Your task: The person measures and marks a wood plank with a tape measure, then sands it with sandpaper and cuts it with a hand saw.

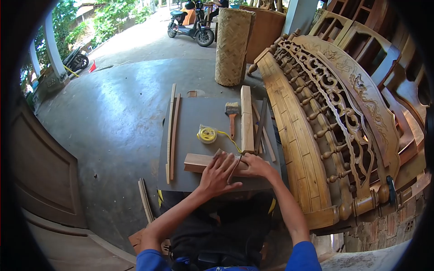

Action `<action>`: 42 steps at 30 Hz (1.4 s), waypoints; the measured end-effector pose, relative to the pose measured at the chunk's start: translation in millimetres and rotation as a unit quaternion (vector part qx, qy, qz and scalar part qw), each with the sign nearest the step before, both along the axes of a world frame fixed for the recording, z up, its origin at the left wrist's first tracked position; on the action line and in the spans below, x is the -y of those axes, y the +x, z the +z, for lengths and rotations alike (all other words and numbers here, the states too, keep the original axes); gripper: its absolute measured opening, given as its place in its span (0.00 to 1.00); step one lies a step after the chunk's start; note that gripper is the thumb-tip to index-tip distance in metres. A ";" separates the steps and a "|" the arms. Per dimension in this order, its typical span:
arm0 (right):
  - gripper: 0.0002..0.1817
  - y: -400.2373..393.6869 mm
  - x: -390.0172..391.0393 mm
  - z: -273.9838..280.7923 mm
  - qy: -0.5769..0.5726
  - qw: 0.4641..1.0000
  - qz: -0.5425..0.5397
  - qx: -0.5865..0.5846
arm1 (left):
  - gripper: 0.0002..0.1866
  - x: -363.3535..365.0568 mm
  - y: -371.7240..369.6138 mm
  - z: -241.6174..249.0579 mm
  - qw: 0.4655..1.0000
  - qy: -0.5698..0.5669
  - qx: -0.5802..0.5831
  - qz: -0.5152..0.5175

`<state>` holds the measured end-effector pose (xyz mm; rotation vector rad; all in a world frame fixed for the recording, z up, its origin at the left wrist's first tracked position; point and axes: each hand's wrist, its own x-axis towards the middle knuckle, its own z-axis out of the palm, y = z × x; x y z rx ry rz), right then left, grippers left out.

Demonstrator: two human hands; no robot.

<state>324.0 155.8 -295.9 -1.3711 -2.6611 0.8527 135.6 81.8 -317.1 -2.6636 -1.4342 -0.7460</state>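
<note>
A short wooden block (195, 163) lies crosswise near the front edge of the grey work table (199, 106). My left hand (219, 175) rests flat over its middle, fingers stretched forward and thumb out to the side. Under those fingers is a thin, greyish-brown sheet that looks like sandpaper (220, 151); most of it is hidden. At the block's right end, my right hand (257, 165) is closed around the wood. Just beyond the block sit a yellow tape measure (208, 134), its tape partly out, and a paintbrush (232, 118) with a wooden handle.
Long wooden strips (172, 135) lie along the table's left side. A thick squared timber (246, 118) and a dark bar (261, 126) lie at the right. Carved wooden furniture (312, 135) stands close on the right. Behind are a rolled woven mat (233, 47) and a scooter (192, 27).
</note>
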 end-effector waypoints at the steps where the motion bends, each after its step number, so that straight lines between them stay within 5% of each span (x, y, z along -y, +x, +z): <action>1: 0.42 1.5 1.1 -0.2 0.010 1.000 -0.010 -0.007 | 0.43 -3.1 -9.7 3.4 0.998 0.014 -0.018 0.067; 4: 0.41 -3.6 1.6 5.2 -0.004 1.000 -0.027 0.006 | 0.43 -9.2 -31.7 -4.6 0.964 0.052 -0.006 0.261; 8: 0.41 -2.3 -1.8 6.0 -0.028 1.000 -0.006 -0.001 | 0.43 6.2 -39.4 7.0 0.996 -0.026 -0.061 -0.067; 12: 0.36 1.3 -8.3 -5.5 -0.035 0.999 -0.015 -0.027 | 0.45 -2.1 -40.4 5.8 0.978 0.030 -0.039 0.203; 13: 0.33 0.4 -9.2 -7.6 -0.034 0.999 -0.012 -0.039 | 0.44 3.3 -34.5 5.9 0.997 0.005 -0.060 0.057; 16: 0.32 -4.1 0.9 11.2 -0.072 0.997 -0.029 -0.027 | 0.43 -3.0 -42.4 -2.7 0.988 -0.001 -0.099 -0.117; 20: 0.32 -0.7 -12.8 -6.6 -0.087 0.995 -0.035 -0.041 | 0.43 -11.6 -43.7 -0.2 0.976 0.054 -0.004 0.211; 24: 0.33 -3.3 -6.6 -0.6 -0.075 0.996 -0.033 -0.022 | 0.46 -1.2 -41.5 0.1 0.997 -0.002 -0.071 -0.018; 28: 0.34 -3.3 -7.7 -6.8 -0.051 0.997 -0.044 -0.037 | 0.45 -6.8 -37.7 5.6 0.978 0.016 0.005 0.209; 32: 0.35 -6.2 -3.3 2.4 -0.055 0.998 -0.024 -0.022 | 0.45 4.0 -25.2 1.2 0.999 -0.010 -0.029 -0.027; 36: 0.34 -2.2 -5.0 -7.6 -0.021 0.999 -0.023 -0.032 | 0.42 -6.7 -24.7 4.4 0.961 0.049 0.057 0.267; 40: 0.40 -0.9 -2.7 -9.3 -0.018 1.000 -0.012 -0.020 | 0.42 7.2 -24.3 1.4 0.999 -0.004 -0.015 0.031; 42: 0.40 -2.6 0.6 -3.0 -0.019 1.000 -0.022 -0.006 | 0.43 1.2 -32.0 2.3 0.987 0.006 0.000 0.163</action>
